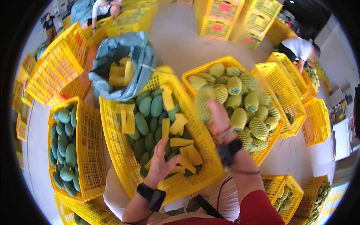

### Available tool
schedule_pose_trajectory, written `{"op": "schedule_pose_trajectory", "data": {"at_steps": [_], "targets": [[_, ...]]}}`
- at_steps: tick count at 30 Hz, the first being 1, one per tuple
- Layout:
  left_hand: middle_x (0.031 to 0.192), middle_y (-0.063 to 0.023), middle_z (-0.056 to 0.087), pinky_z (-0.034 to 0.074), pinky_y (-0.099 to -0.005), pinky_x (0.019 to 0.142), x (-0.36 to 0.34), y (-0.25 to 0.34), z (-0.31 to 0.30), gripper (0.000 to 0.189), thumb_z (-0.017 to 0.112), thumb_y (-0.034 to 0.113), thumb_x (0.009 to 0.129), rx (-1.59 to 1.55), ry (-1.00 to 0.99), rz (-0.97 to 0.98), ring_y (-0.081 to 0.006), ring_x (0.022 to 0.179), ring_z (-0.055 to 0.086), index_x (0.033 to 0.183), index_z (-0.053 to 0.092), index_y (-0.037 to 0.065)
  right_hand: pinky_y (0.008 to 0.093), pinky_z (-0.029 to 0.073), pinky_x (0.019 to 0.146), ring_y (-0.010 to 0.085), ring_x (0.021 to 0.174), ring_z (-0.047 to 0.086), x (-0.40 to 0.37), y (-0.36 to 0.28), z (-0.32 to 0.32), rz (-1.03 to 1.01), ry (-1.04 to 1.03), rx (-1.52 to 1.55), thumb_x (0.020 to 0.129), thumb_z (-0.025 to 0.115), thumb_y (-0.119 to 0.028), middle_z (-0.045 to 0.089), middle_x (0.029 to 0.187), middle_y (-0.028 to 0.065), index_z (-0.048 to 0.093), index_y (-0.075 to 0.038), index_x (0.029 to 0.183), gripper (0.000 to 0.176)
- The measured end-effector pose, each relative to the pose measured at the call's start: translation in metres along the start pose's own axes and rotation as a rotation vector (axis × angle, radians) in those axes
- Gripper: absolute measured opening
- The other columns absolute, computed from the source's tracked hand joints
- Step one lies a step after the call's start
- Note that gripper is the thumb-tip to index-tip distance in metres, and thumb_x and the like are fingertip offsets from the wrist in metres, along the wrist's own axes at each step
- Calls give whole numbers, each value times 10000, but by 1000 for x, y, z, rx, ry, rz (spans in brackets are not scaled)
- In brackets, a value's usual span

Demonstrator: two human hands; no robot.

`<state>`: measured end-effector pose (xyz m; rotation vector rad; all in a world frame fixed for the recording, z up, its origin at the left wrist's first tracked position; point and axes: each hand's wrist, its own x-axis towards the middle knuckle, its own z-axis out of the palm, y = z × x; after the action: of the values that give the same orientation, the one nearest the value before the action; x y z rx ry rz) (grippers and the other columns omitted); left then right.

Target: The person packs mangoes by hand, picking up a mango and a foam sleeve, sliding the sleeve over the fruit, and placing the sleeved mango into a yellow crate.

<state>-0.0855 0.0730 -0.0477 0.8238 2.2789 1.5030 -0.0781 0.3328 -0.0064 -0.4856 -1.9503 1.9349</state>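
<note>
My left hand (162, 162) hovers with spread fingers over the near end of a yellow crate (123, 165) filled with bare green mangoes (148, 120) and flat yellow foam sleeves (180, 142). My right hand (217, 117) is raised over the edge between that crate and another yellow crate (195, 73), and it holds a mango wrapped in foam netting (204, 103), blurred by motion. The second crate is piled with netted mangoes (243, 108).
A third crate of green mangoes (65, 146) stands at left. A grey bag (120, 63) with foam sleeves sits behind the middle crate. Empty and stacked yellow crates (56, 67) ring the floor. Other people work at the back left (103, 9) and back right (300, 48).
</note>
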Motion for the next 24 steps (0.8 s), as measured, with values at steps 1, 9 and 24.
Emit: {"op": "schedule_pose_trajectory", "data": {"at_steps": [1,9,24], "targets": [[1232,-223,453,392,-388,940,-3,-28,-1,647,711,147,713,21,24,-87,-372,1139,449,1268,404,19,336,390,912,230,1033,506,31,31,-31,-239,59,-425,925,397,-198,521,1120,166,470,20,1160,329],[1272,-261,407,368,-425,959,-35,-156,-8,511,641,223,770,255,107,-430,-406,1178,397,1216,474,38,355,430,848,259,993,558,216,47,-156,-237,508,-954,882,505,-317,599,1034,160,551,18,1113,410],[825,-138,556,499,-408,672,-23,-189,42,162,568,108,740,333,122,-662,-328,804,590,866,503,28,392,444,852,359,992,564,57,223,255,228,-156,-633,691,679,-345,583,1077,210,413,-5,1231,691]]}}
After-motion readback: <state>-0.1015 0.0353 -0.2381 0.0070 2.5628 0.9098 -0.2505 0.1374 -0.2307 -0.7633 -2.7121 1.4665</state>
